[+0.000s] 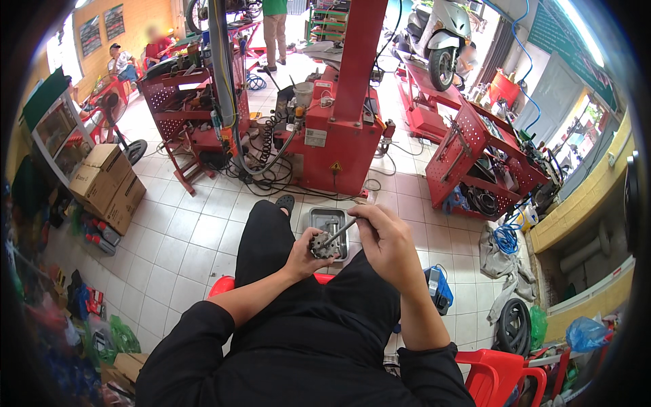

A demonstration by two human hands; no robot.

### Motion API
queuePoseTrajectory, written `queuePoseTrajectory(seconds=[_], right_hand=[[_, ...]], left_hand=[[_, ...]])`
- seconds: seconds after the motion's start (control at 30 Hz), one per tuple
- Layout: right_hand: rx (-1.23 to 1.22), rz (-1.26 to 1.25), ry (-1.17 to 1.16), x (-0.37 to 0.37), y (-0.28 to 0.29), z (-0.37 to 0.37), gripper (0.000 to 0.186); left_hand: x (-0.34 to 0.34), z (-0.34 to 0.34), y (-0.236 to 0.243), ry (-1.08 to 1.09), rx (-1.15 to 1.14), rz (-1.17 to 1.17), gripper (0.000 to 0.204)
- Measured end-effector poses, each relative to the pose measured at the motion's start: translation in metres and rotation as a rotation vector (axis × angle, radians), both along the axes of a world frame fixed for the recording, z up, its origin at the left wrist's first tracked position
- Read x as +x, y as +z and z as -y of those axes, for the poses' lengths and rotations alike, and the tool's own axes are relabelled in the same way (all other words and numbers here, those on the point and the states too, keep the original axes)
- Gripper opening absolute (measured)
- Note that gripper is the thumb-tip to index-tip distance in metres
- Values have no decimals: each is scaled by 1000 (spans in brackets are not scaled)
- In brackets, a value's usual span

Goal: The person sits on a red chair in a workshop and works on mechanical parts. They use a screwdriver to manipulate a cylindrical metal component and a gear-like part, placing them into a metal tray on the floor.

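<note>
In front of my lap, my left hand (300, 260) is closed round a small, round, toothed-looking metal part (322, 248). My right hand (384, 236) pinches the upper end of a thin dark metal rod (340, 232), which slants down to the left. The rod's lower end meets the face of the metal part; whether it sits in a hole I cannot tell. On the floor below my hands lies a grey metal tray (315, 216) holding a shiny metal piece, partly hidden by my hands.
A red machine (336, 152) with cables stands ahead. Red tool carts (475, 159) are on both sides. A blue case (439, 288) lies right of my leg, a red plastic chair (491, 376) behind it. Cardboard boxes (105, 183) sit at left. Other people are in the background.
</note>
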State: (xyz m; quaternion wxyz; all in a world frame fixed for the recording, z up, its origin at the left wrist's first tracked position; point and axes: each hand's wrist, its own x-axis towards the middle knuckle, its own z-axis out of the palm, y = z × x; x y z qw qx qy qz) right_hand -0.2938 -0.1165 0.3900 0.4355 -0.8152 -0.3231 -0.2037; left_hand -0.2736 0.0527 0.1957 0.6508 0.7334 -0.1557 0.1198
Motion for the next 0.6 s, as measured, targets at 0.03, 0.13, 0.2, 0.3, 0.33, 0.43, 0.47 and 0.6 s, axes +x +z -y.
queuePoseTrajectory(seconds=[0.03, 0.13, 0.2, 0.3, 0.33, 0.43, 0.47, 0.6], right_hand=[[-24, 17, -16, -2, 2, -1, 14], [-134, 150, -110, -4, 5, -4, 12], [-251, 341, -224, 2, -1, -2, 12], [-225, 322, -265, 4, -6, -2, 14], [-186, 258, -238, 4, -7, -2, 16], [-87, 98, -158, 3, -9, -1, 22], [-68, 65, -132, 2, -8, 0, 23], [36, 3, -64, 2, -7, 0, 27]], left_hand=[[0, -1, -1, 0, -8, 6, 53], [2, 0, -4, -1, -11, 23, 53], [2, 0, -5, 2, 25, 26, 53], [2, 0, -7, -3, 73, 32, 54], [2, 0, -7, -5, 78, 27, 54], [0, -2, -4, -12, 84, 13, 55], [0, -2, -2, -13, 77, 10, 55], [0, -2, -2, -21, 53, 14, 55]])
